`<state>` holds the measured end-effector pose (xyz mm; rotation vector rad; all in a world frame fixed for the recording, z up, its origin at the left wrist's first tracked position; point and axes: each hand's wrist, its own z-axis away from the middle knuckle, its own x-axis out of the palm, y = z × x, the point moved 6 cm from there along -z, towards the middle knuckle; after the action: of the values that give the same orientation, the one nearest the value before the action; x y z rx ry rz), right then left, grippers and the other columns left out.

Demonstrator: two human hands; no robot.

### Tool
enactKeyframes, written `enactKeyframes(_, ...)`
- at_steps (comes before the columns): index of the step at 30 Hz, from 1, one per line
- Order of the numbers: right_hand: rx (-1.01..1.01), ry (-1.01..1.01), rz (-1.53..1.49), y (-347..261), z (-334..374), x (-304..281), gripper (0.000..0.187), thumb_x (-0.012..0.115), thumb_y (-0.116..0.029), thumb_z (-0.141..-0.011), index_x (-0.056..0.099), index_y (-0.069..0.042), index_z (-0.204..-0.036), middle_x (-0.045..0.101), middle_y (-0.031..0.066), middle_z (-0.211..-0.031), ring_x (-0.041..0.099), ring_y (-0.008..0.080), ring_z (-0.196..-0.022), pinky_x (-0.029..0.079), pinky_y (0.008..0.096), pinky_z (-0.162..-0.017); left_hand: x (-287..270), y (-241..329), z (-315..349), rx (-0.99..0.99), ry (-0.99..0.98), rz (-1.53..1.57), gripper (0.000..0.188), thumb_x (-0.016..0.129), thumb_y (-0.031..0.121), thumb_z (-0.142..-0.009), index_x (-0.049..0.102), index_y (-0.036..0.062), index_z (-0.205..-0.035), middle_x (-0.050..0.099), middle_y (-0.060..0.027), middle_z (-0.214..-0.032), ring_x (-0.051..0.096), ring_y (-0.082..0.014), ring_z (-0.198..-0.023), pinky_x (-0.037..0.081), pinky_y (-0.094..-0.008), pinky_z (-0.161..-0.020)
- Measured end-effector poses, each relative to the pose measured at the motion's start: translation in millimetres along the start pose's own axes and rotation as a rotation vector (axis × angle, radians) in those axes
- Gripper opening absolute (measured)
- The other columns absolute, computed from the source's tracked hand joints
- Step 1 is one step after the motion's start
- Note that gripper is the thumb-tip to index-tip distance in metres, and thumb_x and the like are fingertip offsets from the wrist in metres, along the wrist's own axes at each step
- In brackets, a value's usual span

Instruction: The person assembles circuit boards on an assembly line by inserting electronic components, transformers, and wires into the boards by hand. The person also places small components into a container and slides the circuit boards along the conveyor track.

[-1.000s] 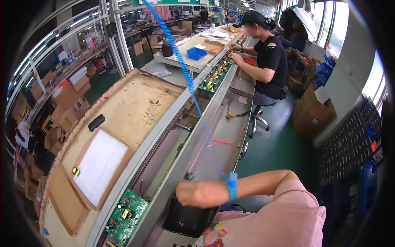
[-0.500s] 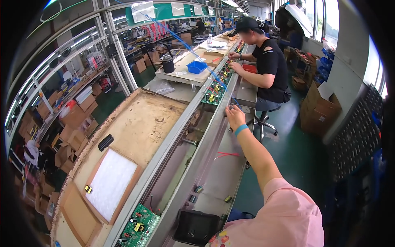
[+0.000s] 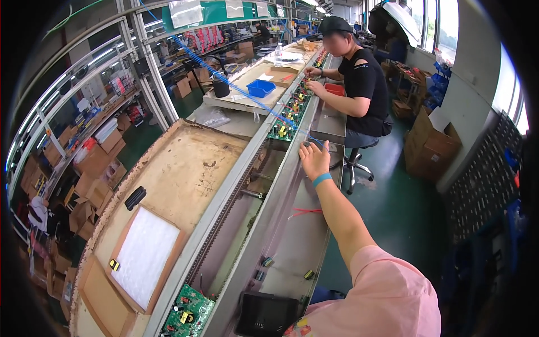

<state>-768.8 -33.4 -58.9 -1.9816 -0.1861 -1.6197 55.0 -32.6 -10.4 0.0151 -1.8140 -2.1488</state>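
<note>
My right hand (image 3: 315, 161), with a blue band (image 3: 321, 179) at its wrist, reaches forward over the metal trough (image 3: 306, 230) beside the conveyor rail. A small dark thing shows at its bent fingertips; its kind is too small to make out. A blue coiled cord (image 3: 286, 119) passes just beyond the fingers. Ahead of the hand, green circuit boards (image 3: 282, 131) stand in a row on the conveyor. Another board (image 3: 188, 312) lies on the line at the near end. My left hand is out of view.
A seated co-worker (image 3: 362, 84) handles boards farther along. Red wires (image 3: 305, 212), several small wound components (image 3: 309, 274) and a black tray (image 3: 266, 314) lie in the trough. Left of the line are a white-lined cardboard tray (image 3: 147, 253), a blue bin (image 3: 261, 88) and a dark canister (image 3: 220, 86).
The whole view has shifted slightly left. My right hand has turned a little, and its fingers look more spread. The co-worker's head has lifted toward me.
</note>
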Motion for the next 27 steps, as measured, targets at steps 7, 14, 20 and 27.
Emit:
enactKeyframes(7, -0.004, 0.028, 0.027, 5, 3, 6, 0.096, 0.052, -0.066, -0.096, 0.023, 0.005, -0.154, 0.041, 0.0158, -0.153, 0.035, 0.0301, -0.146, 0.029, 0.0417, -0.12, -5, -1, -4, 0.055, -0.066, 0.032, 0.044, 0.062, 0.008, -0.1, 0.048, -0.0077, -0.138, 0.052, -0.0241, -0.139, 0.052, -0.0366, -0.126, 0.043, -0.0533, -0.112)
enactKeyframes(14, -0.033, 0.005, 0.073, -1, -1, 3, 0.101, 0.055, -0.064, -0.095, 0.013, 0.004, -0.157, 0.043, 0.018, -0.15, 0.04, 0.0328, -0.143, 0.037, 0.0413, -0.115, 7, 1, 2, 0.021, -0.086, 0.021, 0.031, 0.059, 0.004, -0.1, 0.054, -0.0074, -0.129, 0.056, -0.0224, -0.134, 0.054, -0.0353, -0.124, 0.043, -0.0523, -0.11)
enactKeyframes(20, -0.035, 0.012, 0.095, 2, -1, 1, 0.1, 0.056, -0.063, -0.096, 0.015, 0.005, -0.156, 0.043, 0.0196, -0.15, 0.04, 0.0326, -0.143, 0.037, 0.0412, -0.116, 7, 1, 1, 0.034, -0.073, 0.02, 0.031, 0.061, 0.005, -0.1, 0.056, -0.0081, -0.127, 0.058, -0.0227, -0.131, 0.056, -0.0351, -0.121, 0.044, -0.0497, -0.109)
enactKeyframes(27, -0.028, 0.013, 0.116, 3, -3, -4, 0.101, 0.057, -0.062, -0.095, 0.013, 0.007, -0.156, 0.04, 0.0218, -0.151, 0.039, 0.0339, -0.143, 0.032, 0.0429, -0.12, -4, -2, -4, 0.03, -0.048, 0.01, 0.033, 0.065, 0.006, -0.098, 0.059, -0.0062, -0.128, 0.061, -0.0216, -0.127, 0.058, -0.035, -0.12, 0.045, -0.0504, -0.109)
